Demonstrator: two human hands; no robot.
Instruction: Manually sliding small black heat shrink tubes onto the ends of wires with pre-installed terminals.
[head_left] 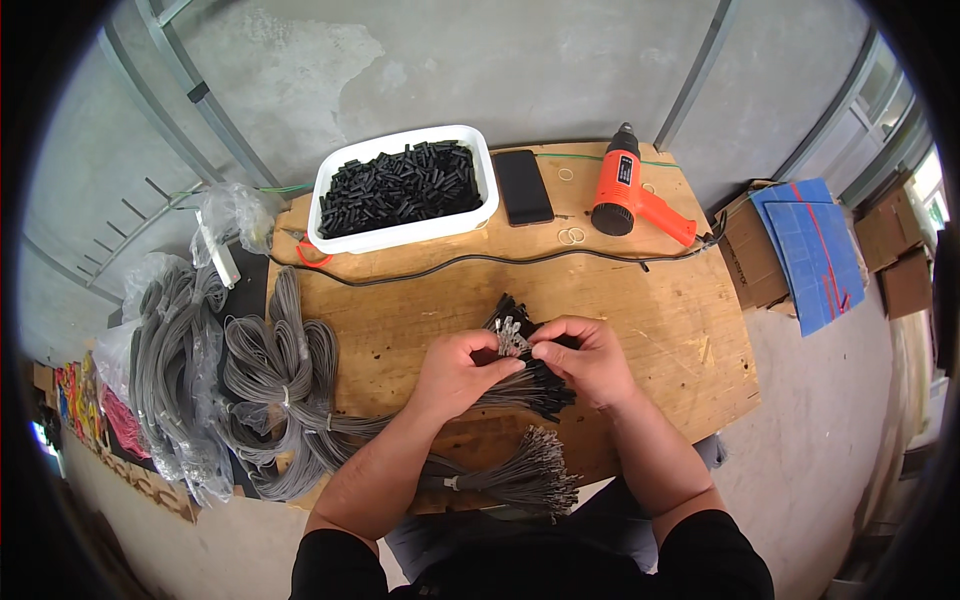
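My left hand [460, 372] is closed around a bunch of grey cables near their silvery metal ends [512, 340], which stick up between thumb and fingers. Opposite it, my right hand [588, 362] pinches thumb against forefinger right at those ends; whatever is between the fingertips is too small to make out. Black-sleeved cable ends [545, 390] fan out beneath and behind both hands. Closer to my body lies another grey cable bundle [500, 480], its bare metal tips pointing right.
A white tub [405, 240] holds many short black sleeves. Beyond my hands lie a dark phone [524, 188], an orange heat gun [640, 195] and rubber bands [571, 236]. A black cord [470, 258] crosses the wooden table [690, 340]. Coiled grey cables [270, 370] and red-handled pliers [312, 250] are left.
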